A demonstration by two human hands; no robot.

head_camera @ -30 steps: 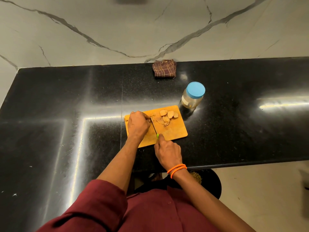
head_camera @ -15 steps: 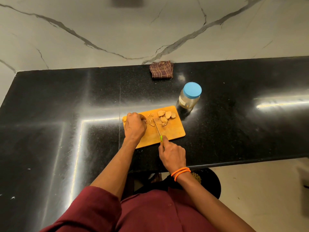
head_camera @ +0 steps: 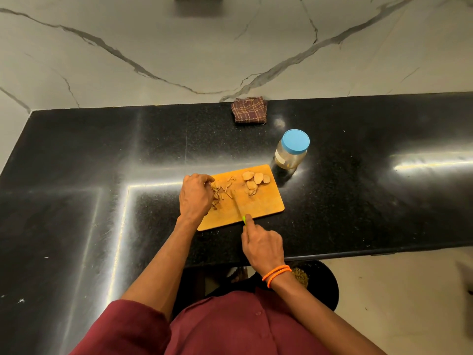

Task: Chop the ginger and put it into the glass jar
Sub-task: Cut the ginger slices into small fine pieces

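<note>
Ginger strips (head_camera: 221, 190) are steadied on the chopping board (head_camera: 258, 208) by the curled left hand (head_camera: 195, 196); the knife (head_camera: 238, 204) is gripped by the right hand (head_camera: 262, 243) — fingertips best kept tucked (the blade is close). The glass jar (head_camera: 291, 151), lidded, stands just beyond the board's far right corner.

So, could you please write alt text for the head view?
A right hand holds a knife over ginger on a board, the left hand steadying the pieces. A lidded jar and a cloth sit behind on the counter.
</note>
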